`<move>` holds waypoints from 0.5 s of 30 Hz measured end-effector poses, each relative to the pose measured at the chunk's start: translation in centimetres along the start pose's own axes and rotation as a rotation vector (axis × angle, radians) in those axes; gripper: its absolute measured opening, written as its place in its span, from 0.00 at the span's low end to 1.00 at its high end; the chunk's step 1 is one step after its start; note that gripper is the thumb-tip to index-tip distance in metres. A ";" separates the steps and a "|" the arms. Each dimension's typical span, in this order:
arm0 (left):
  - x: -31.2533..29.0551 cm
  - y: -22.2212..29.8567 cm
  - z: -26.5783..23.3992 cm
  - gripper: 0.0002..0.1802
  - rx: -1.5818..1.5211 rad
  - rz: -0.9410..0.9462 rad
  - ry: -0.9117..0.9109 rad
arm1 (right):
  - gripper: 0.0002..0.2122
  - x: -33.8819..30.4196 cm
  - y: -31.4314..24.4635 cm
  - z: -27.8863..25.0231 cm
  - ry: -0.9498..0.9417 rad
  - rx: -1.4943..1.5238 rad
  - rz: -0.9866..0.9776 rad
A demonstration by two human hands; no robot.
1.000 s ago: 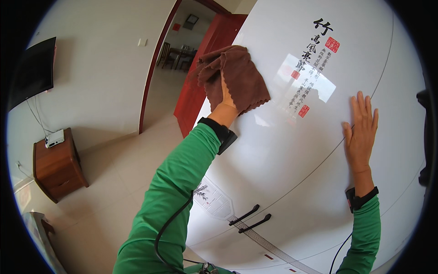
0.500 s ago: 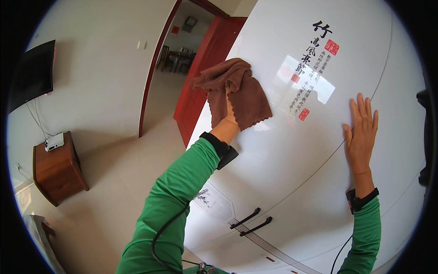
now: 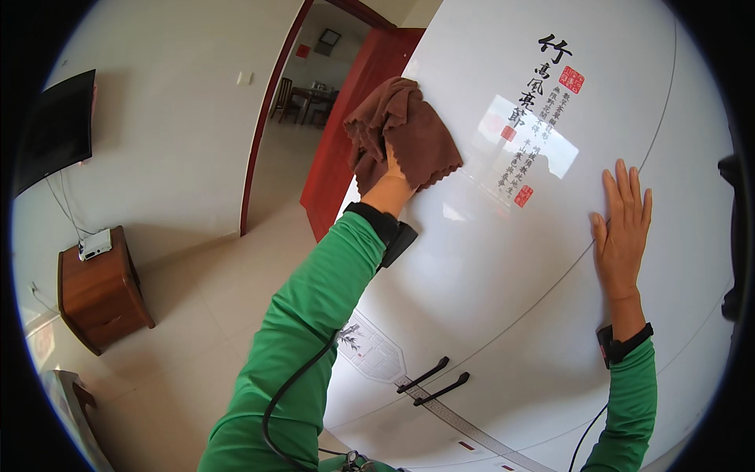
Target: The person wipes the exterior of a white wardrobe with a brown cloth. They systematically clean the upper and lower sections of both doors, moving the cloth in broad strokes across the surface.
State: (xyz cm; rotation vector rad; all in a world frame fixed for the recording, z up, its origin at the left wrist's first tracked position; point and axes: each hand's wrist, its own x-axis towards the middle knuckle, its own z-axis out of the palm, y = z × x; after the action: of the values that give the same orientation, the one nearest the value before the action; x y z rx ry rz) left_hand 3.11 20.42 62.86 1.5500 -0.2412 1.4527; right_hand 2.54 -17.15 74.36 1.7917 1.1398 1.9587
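A brown cleaning cloth (image 3: pixel 421 141) with a scalloped edge drapes over my left hand (image 3: pixel 391 191), which presses it to the left edge of a glossy white wardrobe (image 3: pixel 472 291). The cloth hides most of that hand's fingers; the wrist and the back of the hand show below it. My right hand (image 3: pixel 623 236) lies flat on the wardrobe's door front, fingers stretched upward and holding nothing. Black lettering and red seal prints (image 3: pixel 572 79) run down the door between the two hands. Both of my forearms are in green sleeves with black bands at the wrists.
Two black handles (image 3: pixel 442 390) stick out low on the wardrobe. Behind its left edge stands a red door (image 3: pixel 346 118) swung open. Along the left wall are a brown wooden cabinet (image 3: pixel 102 291) with a white box (image 3: pixel 95 244) and a dark television (image 3: pixel 59 126). A black cable hangs along my left arm.
My left hand has slid the cloth upward along the wardrobe's left edge, and the cloth has bunched differently. The right hand stays in the same place.
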 end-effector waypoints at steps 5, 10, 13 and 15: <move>-3.4 0.9 2.7 0.17 0.817 0.224 0.017 | 0.23 -0.1 0.1 0.0 0.007 0.002 -0.002; -6.8 1.5 3.2 0.23 0.156 0.295 0.078 | 0.23 0.1 0.0 -0.1 -0.001 -0.009 -0.007; -2.0 2.8 3.3 0.23 0.242 0.291 0.078 | 0.24 0.2 -0.1 -0.1 -0.013 -0.011 -0.001; 1.1 3.8 3.8 0.24 0.348 0.293 0.089 | 0.24 0.2 -0.1 -0.1 -0.001 -0.006 -0.006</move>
State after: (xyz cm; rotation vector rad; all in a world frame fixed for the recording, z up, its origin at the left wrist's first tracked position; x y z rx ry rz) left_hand 3.23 16.17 66.31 1.7755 -0.1732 1.8657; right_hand 2.40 -17.00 74.45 1.7840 1.1364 1.9560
